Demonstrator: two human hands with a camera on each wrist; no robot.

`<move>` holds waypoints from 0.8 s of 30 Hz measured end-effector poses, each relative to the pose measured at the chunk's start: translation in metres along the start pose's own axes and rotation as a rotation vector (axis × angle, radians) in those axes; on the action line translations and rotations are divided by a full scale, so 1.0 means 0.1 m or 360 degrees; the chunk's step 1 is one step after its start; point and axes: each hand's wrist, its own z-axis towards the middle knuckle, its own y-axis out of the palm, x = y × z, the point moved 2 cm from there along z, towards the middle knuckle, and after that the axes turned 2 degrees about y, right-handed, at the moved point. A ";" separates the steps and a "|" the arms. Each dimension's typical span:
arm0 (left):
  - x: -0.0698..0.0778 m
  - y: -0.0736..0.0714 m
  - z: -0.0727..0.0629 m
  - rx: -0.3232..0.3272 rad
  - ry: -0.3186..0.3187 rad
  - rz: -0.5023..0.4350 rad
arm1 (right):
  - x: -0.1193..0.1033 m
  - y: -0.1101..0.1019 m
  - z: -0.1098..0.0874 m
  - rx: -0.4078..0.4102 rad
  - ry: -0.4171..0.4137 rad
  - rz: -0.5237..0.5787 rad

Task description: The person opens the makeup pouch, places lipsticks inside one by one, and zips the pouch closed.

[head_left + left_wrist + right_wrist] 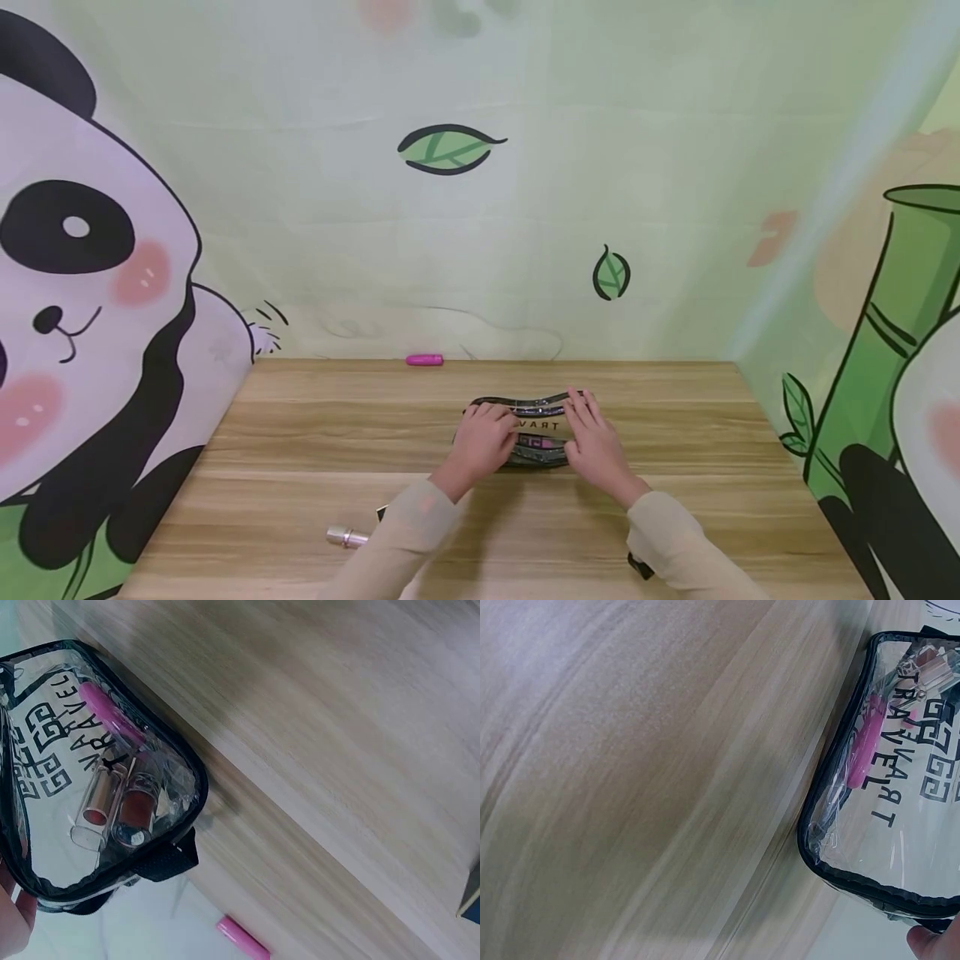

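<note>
left hand (482, 437) and right hand (597, 446) — fingers (579, 408) with a grip on the clear lettered bag (538, 454)

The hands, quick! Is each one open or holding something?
Left hand: closed, holding the clear bag.
Right hand: touching the bag; can't tell if it's gripping.

You have one transparent pouch (543, 427) on the surface (315, 433), its long side running left to right in the head view. Black piping trims its edges; dark TRAVEL lettering and angular figures mark the clear panel. Inside, you can see a pink stick (110, 714) and two clear-cased tubes (137, 808) side by side. Zip state: undetermined.
</note>
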 end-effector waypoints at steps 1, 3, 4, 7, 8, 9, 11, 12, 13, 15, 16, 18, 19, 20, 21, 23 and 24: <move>-0.01 0.00 -0.01 0.0017 0.0018 -0.0011 | 0.00 0.00 0.00 0.0000 -0.0001 0.0000; -0.03 -0.02 -0.02 0.0056 0.0060 -0.0024 | 0.00 0.00 0.00 0.0002 0.0000 -0.0002; -0.04 -0.03 -0.03 0.0072 0.0078 -0.0034 | -0.01 -0.01 0.00 0.0005 -0.0001 -0.0003; -0.07 -0.05 -0.06 0.0122 0.0143 -0.0048 | -0.01 -0.01 0.00 0.0004 0.0001 -0.0009; -0.09 -0.07 -0.08 0.0137 0.0162 -0.0051 | -0.01 -0.01 0.00 0.0002 0.0003 -0.0012; -0.11 -0.08 -0.09 0.0145 0.0178 -0.0056 | -0.01 -0.01 0.00 0.0000 0.0004 -0.0013; -0.14 -0.09 -0.11 0.0179 0.0215 -0.0058 | 0.00 -0.01 0.00 -0.0003 0.0006 -0.0012; -0.16 -0.10 -0.13 0.0199 0.0231 -0.0061 | 0.00 -0.01 0.00 -0.0003 0.0007 -0.0007; -0.18 -0.10 -0.14 0.0213 0.0244 -0.0067 | 0.00 0.00 0.00 -0.0001 0.0007 -0.0005; -0.21 -0.11 -0.17 0.0240 0.0262 -0.0076 | 0.00 0.00 0.00 -0.0001 0.0007 0.0000; -0.22 -0.12 -0.18 0.0254 0.0272 -0.0084 | 0.00 0.00 0.00 0.0001 0.0006 0.0005; -0.25 -0.13 -0.21 0.0256 0.0282 -0.0091 | 0.00 0.01 0.01 0.0002 0.0006 0.0008; -0.27 -0.14 -0.22 0.0248 0.0283 -0.0095 | 0.00 0.01 0.01 0.0002 0.0007 0.0006; -0.28 -0.16 -0.23 0.0243 0.0286 -0.0093 | 0.00 0.01 0.00 0.0001 0.0006 0.0004; -0.30 -0.17 -0.25 0.0237 0.0289 -0.0098 | 0.00 0.01 0.00 0.0002 0.0006 0.0001; -0.33 -0.19 -0.28 0.0219 0.0292 -0.0092 | 0.00 0.00 0.00 0.0004 0.0003 0.0002; -0.35 -0.21 -0.29 0.0208 0.0292 -0.0098 | 0.00 0.00 0.00 0.0006 0.0003 0.0008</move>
